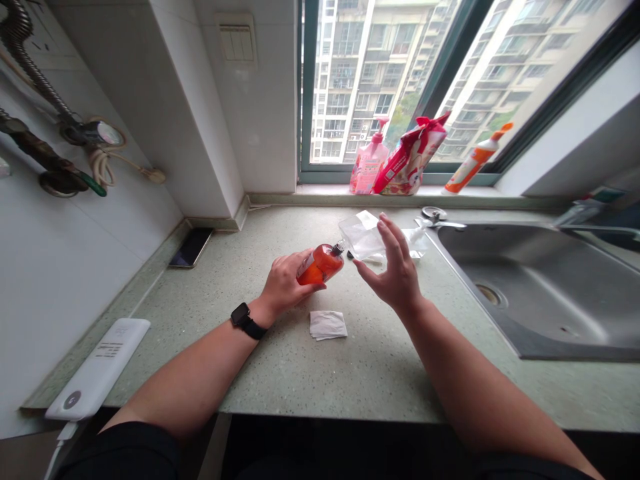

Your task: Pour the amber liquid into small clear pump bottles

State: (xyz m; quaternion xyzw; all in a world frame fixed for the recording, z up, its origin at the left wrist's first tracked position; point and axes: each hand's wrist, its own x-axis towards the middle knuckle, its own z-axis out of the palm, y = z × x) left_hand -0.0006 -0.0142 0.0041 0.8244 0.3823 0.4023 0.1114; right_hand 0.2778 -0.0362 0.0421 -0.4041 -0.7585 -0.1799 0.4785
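Observation:
My left hand (287, 280) is wrapped round a bottle of orange-red liquid (319, 267), tilted with its dark neck to the upper right. In my right hand (397, 277) a clear plastic bottle (363, 237) with a white label leans on its side, thumb below and fingers above. Its mouth meets or nearly meets the orange bottle's neck; I cannot tell whether they touch. Just right of the necks shows a small black piece (351, 255), partly behind my right thumb. A folded white tissue (328, 325) lies on the counter in front of both hands.
A steel sink (550, 293) is set into the counter (280, 373) at right. On the windowsill stand a pink pump bottle (369, 167), a red pouch (413, 160) and an orange-and-white bottle (470, 167). A phone (191, 247) and power bank (100, 367) lie left.

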